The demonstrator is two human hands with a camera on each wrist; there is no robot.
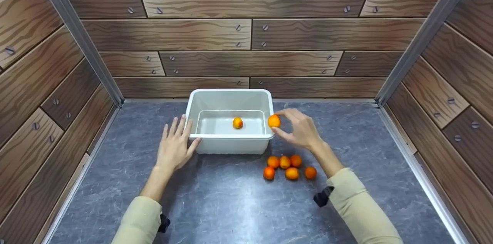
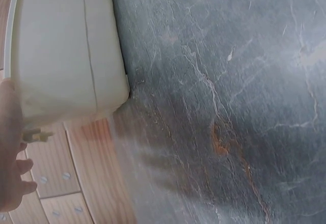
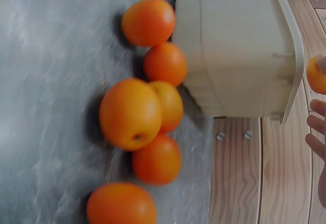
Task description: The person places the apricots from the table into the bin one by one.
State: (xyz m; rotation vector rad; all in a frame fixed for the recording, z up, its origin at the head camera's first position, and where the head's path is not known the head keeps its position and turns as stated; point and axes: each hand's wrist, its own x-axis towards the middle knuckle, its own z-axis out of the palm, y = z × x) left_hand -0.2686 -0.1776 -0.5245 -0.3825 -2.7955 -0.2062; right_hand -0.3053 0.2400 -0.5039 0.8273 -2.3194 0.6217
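Left hand, spread wide, seemingly steadies the tub; right hand pinches 1 fruit, 6 others handily near.

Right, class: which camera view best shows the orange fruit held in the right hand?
The head view: the held fruit appears almost whole, pinched by the right hand. The right wrist view catches only part, cut off by the frame's right edge; the left wrist view shows none of it.

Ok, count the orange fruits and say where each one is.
8: one fruit inside the white tub, one held fruit in the right hand, six on the table: three behind, three nearer. The tub's near wall may hide more.
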